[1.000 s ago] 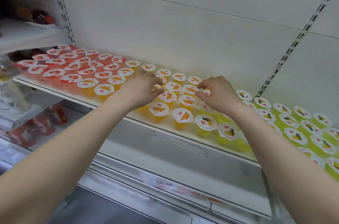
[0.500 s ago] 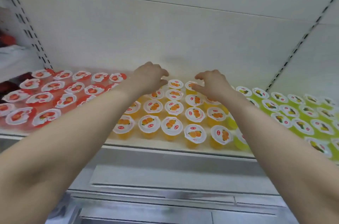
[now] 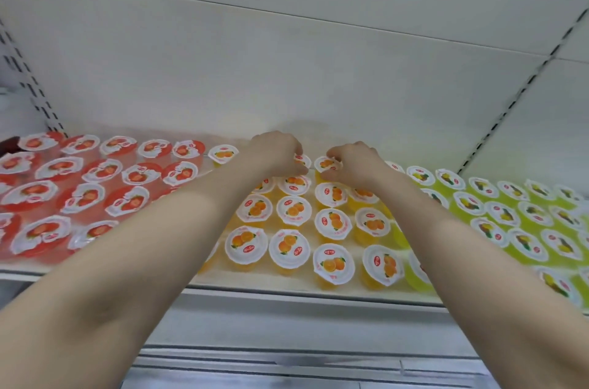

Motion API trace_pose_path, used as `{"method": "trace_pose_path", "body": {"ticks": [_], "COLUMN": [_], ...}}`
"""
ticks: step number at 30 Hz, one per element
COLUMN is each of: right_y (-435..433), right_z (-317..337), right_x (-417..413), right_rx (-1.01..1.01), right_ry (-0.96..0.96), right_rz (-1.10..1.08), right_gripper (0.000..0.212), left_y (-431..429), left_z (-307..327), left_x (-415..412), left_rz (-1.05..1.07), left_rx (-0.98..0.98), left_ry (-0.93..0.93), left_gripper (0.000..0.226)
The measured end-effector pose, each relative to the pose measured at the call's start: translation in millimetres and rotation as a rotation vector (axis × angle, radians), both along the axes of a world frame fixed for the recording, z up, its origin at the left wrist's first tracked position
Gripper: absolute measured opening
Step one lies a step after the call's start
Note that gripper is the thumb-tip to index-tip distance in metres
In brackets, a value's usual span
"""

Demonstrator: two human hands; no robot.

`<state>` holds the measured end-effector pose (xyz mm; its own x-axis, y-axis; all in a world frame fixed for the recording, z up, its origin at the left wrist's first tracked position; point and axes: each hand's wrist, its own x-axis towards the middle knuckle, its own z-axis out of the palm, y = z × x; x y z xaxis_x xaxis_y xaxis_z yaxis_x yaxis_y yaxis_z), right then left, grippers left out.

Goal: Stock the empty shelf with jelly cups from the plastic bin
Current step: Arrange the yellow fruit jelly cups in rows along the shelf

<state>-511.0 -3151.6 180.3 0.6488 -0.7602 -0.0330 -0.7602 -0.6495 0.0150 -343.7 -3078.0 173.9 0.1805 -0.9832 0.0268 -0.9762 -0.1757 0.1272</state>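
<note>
1. At the shelf's [image 3: 287, 288] back edge, a back-row orange cup [image 3: 302, 161] is pinched by the left hand [image 3: 275, 152].
2. Just beside it, a neighbouring orange cup [image 3: 325, 164] is gripped by the right hand [image 3: 355, 165].
3. Red cups [image 3: 86, 197] are seen toward the left end, green cups [image 3: 510, 216] toward the right.

White back wall [image 3: 287, 70] up high, thin line running across it. Strip with dark slots [image 3: 38, 95] going up at left. Second slotted strip [image 3: 510, 101] at right, slanting in picture. Pale grey panel [image 3: 302, 321] low down. Under it, grey rails [image 3: 287, 360], blurry. Dark red thing [image 3: 8, 143] at far left edge, too small to tell.
</note>
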Motion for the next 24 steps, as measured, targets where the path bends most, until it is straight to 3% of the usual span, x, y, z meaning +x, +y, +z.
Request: {"method": "trace_pose_path", "body": {"ticks": [11, 15, 19, 24], "right_y": [-3.3, 11.5, 35.2, 44.9], "right_z": [-4.3, 6.5, 8.2, 3.4], "right_x": [-6.0, -23.4, -32.3, -27.8], "right_rx": [0.008, 0.03, 0.137, 0.045], "right_ry": [-0.17, -0.296, -0.197, -0.101], "right_rz": [-0.028, 0.012, 0.051, 0.053], "right_gripper": [0.057, 0.034, 0.045, 0.047], "left_y": [1.7, 22.4, 42.7, 46.5], "left_z": [0.5, 9.6, 11.1, 5.5], "left_x": [1.1, 3.5, -5.3, -11.2], "left_rz": [-0.001, -0.066, -0.139, -0.136], "left_rx": [-0.056, -0.104, -0.021, 0.0], "left_ry": [0.007, 0.003, -0.062, -0.121], "left_gripper": [0.047, 0.038, 0.045, 0.047]}}
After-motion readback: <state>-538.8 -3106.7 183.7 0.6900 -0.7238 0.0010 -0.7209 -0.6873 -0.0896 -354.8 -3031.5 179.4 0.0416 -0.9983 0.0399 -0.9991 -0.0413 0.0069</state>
